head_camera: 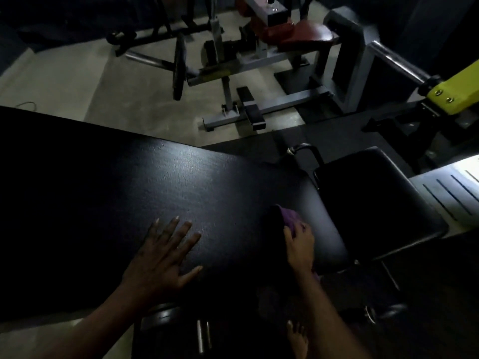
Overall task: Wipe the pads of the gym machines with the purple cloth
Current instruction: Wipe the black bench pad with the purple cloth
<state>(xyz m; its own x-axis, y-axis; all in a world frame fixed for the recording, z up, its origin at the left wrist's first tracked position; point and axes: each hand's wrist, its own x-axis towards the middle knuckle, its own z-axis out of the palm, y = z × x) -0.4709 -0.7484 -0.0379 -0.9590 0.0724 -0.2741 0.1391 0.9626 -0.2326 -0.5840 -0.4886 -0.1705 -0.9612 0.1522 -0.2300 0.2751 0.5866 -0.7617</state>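
Dim gym, black pad [181, 177]: my left hand [160, 257] lies flat on it, fingers [172, 225] spread, prob. to steady me, while my right hand [299, 242] grips the purple cloth [290, 216] at pad's right end, near edge.

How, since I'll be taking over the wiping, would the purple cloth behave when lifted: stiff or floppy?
Probably floppy: the purple cloth sits bunched and folded under the right hand, not flat. Likely light, since one hand's fingers gather it. It should slide fairly easily, as the black pad looks smooth and slightly glossy.
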